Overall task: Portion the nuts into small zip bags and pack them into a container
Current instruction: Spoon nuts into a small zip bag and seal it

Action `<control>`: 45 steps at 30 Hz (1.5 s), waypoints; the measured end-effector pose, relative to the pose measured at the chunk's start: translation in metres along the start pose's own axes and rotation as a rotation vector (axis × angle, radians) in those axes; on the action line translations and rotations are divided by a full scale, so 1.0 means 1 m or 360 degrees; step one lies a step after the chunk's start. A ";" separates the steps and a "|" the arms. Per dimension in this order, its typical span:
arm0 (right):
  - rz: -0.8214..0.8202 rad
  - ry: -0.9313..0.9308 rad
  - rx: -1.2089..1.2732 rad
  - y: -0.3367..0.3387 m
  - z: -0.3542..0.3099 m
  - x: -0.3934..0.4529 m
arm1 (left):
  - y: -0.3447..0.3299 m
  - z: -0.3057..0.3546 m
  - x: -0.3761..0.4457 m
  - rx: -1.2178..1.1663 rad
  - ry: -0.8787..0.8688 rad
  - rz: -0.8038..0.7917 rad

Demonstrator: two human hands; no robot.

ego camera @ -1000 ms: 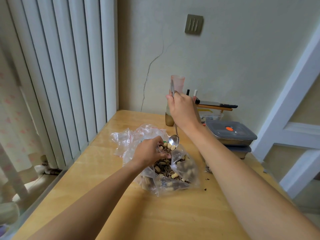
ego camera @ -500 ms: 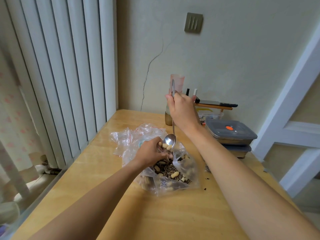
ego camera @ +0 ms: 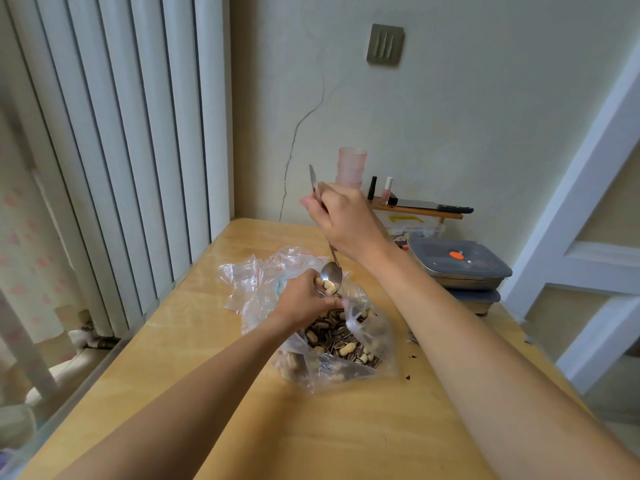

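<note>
A big clear plastic bag [ego camera: 375, 344] of peanuts and striped sunflower seeds [ego camera: 337, 341] lies on the wooden table [ego camera: 214, 341]. My right hand [ego camera: 341, 220] grips a metal spoon [ego camera: 330, 271] by its handle, bowl pointing down, with a few peanuts at its tip. My left hand [ego camera: 304, 297] pinches the mouth of a small zip bag right under the spoon; the bag itself is mostly hidden by the hand. Several empty small zip bags [ego camera: 258, 282] with red seals lie crumpled behind my left hand. Stacked lidded metal containers [ego camera: 460, 268] stand at the right.
A pink cup [ego camera: 351, 166] on a bottle, nail polish bottles [ego camera: 387, 190], and a small wooden shelf holding a phone [ego camera: 433, 206] stand at the table's far end by the wall. Seed crumbs [ego camera: 410, 367] dot the table at the right. Vertical blinds [ego camera: 121, 150] run along the left edge.
My right hand tilted the spoon handle leftward and the bowl rose slightly to the small bag's mouth. My left hand stayed in place on the bag.
</note>
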State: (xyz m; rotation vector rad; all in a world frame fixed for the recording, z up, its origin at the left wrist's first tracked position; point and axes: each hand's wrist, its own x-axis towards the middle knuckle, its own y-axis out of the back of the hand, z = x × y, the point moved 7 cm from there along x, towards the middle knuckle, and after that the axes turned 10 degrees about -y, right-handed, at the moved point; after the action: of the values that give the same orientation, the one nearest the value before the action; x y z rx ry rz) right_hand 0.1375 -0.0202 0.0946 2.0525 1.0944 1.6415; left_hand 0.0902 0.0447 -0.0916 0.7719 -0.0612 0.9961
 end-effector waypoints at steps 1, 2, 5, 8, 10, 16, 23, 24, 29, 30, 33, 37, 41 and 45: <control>-0.0021 0.0049 -0.0028 0.000 -0.005 0.001 | 0.001 0.001 0.000 -0.0023 -0.0003 0.0029; -0.0015 0.0093 -0.0050 0.001 -0.010 0.002 | 0.002 0.003 0.001 -0.0052 -0.0008 0.0067; 0.0193 0.0200 -0.0093 0.012 -0.021 0.003 | 0.010 0.010 0.003 -0.0158 -0.0043 0.0218; 0.0337 0.0270 -0.0114 0.022 -0.032 0.002 | 0.015 0.015 0.005 -0.0215 -0.0084 0.0294; 0.0326 0.0286 -0.0120 0.023 -0.034 0.001 | 0.013 0.012 0.004 -0.0226 -0.0084 0.0261; -0.0054 0.0118 -0.0099 -0.006 -0.014 -0.003 | 0.002 -0.007 -0.006 -0.0139 0.0049 0.0040; -0.0051 -0.0001 -0.0017 -0.005 -0.004 -0.003 | 0.004 -0.009 -0.008 -0.0245 0.0026 -0.0085; -0.0038 -0.0002 -0.0020 -0.005 -0.003 -0.003 | 0.004 -0.009 -0.008 -0.0245 0.0028 -0.0127; 0.0126 -0.0019 0.0002 0.000 -0.003 -0.004 | 0.007 -0.015 -0.009 -0.0235 0.0052 -0.0188; 0.0084 -0.0015 0.0014 -0.002 -0.004 -0.004 | 0.009 -0.015 -0.009 -0.0208 0.0048 -0.0169; 0.0004 -0.0001 0.0055 -0.005 -0.007 -0.005 | 0.012 -0.013 -0.008 -0.0195 0.0009 -0.0134; 0.0304 0.0081 -0.0047 0.008 -0.012 -0.006 | 0.014 -0.001 -0.006 -0.0230 -0.0085 -0.0086; 0.0449 0.0157 -0.0044 0.020 -0.020 -0.007 | 0.025 0.013 -0.002 -0.0212 -0.0181 0.0081; 0.0517 0.0187 -0.0106 0.025 -0.024 -0.006 | 0.023 0.011 -0.001 -0.0106 -0.0159 0.0114</control>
State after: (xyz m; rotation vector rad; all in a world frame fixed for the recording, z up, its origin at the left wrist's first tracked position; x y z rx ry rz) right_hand 0.1243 -0.0467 0.1140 2.2041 0.7564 1.9429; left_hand 0.0750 0.0444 -0.0707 0.7626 -0.2087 1.0178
